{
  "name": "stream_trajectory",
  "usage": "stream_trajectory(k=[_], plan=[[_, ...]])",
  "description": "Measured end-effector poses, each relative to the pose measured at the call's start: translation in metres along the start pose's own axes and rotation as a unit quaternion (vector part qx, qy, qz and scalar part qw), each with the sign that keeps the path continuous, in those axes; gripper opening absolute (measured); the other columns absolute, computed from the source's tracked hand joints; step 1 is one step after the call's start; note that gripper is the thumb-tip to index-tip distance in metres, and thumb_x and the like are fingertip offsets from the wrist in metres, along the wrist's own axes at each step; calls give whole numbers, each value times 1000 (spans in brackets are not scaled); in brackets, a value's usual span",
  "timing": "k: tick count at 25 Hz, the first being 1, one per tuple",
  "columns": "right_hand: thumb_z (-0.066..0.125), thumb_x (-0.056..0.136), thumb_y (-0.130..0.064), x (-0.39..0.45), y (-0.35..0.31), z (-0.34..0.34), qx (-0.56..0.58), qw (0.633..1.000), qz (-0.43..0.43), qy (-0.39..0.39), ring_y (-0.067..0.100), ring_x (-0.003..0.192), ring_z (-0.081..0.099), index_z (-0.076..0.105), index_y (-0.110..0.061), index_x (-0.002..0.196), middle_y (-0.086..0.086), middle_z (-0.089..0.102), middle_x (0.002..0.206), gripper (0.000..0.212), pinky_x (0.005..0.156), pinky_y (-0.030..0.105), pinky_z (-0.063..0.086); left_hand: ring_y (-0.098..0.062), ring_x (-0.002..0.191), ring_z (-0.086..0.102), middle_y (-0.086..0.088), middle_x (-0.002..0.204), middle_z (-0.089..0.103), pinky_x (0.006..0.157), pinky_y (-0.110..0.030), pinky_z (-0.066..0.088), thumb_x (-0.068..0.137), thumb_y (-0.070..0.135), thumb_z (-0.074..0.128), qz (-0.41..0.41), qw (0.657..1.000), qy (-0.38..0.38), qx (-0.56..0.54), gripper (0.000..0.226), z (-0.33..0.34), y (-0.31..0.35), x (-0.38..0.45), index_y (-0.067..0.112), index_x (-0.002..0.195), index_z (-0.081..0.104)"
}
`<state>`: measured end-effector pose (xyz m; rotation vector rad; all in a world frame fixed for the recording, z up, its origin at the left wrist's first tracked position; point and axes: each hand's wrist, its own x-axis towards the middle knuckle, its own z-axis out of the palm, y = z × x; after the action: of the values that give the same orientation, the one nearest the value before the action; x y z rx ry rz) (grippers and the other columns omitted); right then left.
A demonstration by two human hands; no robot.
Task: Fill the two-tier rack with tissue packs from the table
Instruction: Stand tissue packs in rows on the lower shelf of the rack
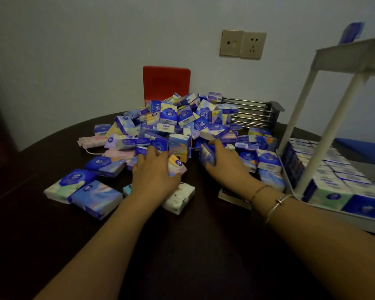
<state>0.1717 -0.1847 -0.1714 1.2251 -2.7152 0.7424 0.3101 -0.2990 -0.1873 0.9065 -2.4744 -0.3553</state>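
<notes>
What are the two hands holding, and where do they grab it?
Each holds one tissue pack from the pile. The left hand grips an orange-purple pack by its near end; the right hand grips a blue pack round its side.

- Hands: two, the left hand and the right hand
- Two-tier rack: one
- Tissue packs: too many to count
- Red chair: one
- Wall outlet plates: two
- Bracelets: two
</notes>
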Motion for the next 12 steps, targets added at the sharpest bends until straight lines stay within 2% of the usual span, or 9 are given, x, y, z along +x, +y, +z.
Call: stream_trajectory(k=[2,3,4,6,7,10,12], plan=[[53,87,-15,-10,0,-9,52,999,-7,-4,34,85,58,29,-21,139,8,56,78,58,57,33,43,-28,122,33,-3,128,35,99,-39,34,81,42,64,30,999,26,-33,59,-3,1,-3,29,135,43],[52,86,-11,-19,0,-17,84,996,-3,-2,30,72,57,30,-22,138,8,54,71,58,52,33,40,-28,121,33,-2,127,35,98,-38,35,81,37,66,55,996,47,-49,57,-4,2,-6,30,133,44],[53,86,-9,-29,0,-26,120,993,2,0,30,67,57,31,-25,137,11,56,73,58,51,36,42,-28,121,33,-2,128,35,96,-38,36,81,32,67,79,993,69,-58,56,-4,3,-8,32,131,44],[55,85,-7,-56,3,-45,190,982,5,11,35,74,62,31,-33,135,17,61,91,61,61,44,52,-27,119,36,0,130,38,93,-37,38,80,27,68,113,986,101,-63,55,-6,6,-13,32,129,43],[57,85,-7,-70,8,-54,213,977,-4,23,33,78,63,31,-37,134,14,62,97,63,66,46,54,-27,118,39,0,130,41,91,-37,39,80,27,69,127,983,114,-68,55,-7,9,-16,30,129,43],[60,84,-8,-107,29,-86,264,960,-45,76,14,84,66,32,-45,129,-4,61,102,64,76,39,57,-23,110,47,1,123,53,86,-36,42,80,37,69,159,966,165,-123,56,-19,33,-28,26,130,44],[60,85,-6,-133,48,-113,308,944,-47,110,11,92,66,35,-42,127,-7,61,109,60,78,36,58,-18,105,50,1,119,54,83,-33,44,82,41,67,216,945,183,-162,57,-30,67,-46,26,132,42]])
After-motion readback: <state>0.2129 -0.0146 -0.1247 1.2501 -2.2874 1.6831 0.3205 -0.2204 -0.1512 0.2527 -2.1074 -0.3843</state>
